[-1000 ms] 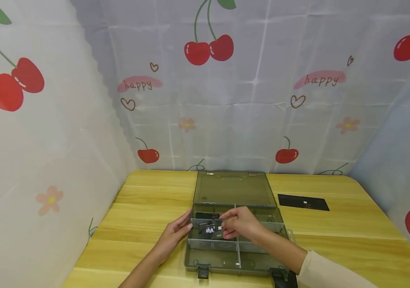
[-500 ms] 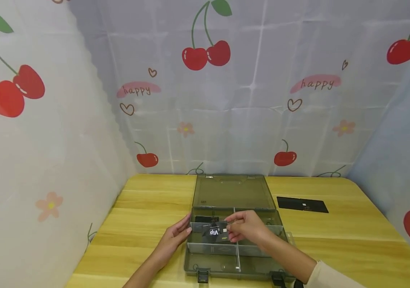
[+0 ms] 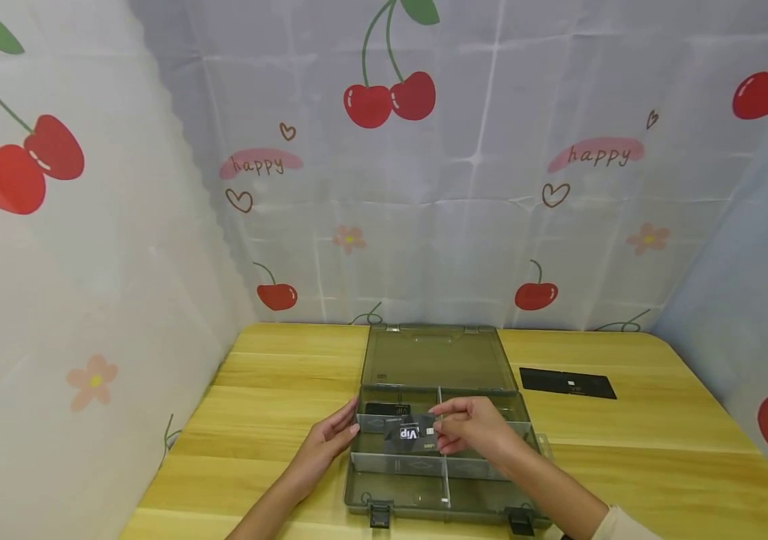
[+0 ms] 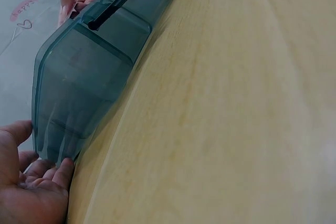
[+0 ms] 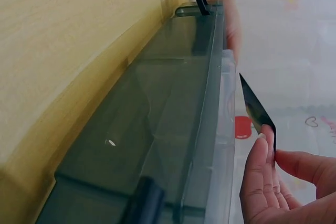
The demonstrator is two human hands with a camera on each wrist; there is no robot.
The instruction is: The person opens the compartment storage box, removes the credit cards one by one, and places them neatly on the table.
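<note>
My right hand pinches a dark VIP card by its right end, thumb on one face and fingers on the other. The card, printed with white letters and a chip, hangs above the middle-left compartment of a smoky plastic divider box. In the right wrist view the card is tilted, apart from the box rim. My left hand rests on the box's left side, fingers extended along the outer wall and thumb at the rim. A black VIP card lies in the back-left compartment.
The box's lid stands raised at the back, and two latches jut from the front. Two black cards lie end to end on the wooden table to the right. A cherry-printed curtain hangs behind.
My right hand has lifted the VIP card out of the middle-left compartment and drawn it slightly right. The left hand stays against the box's side.
</note>
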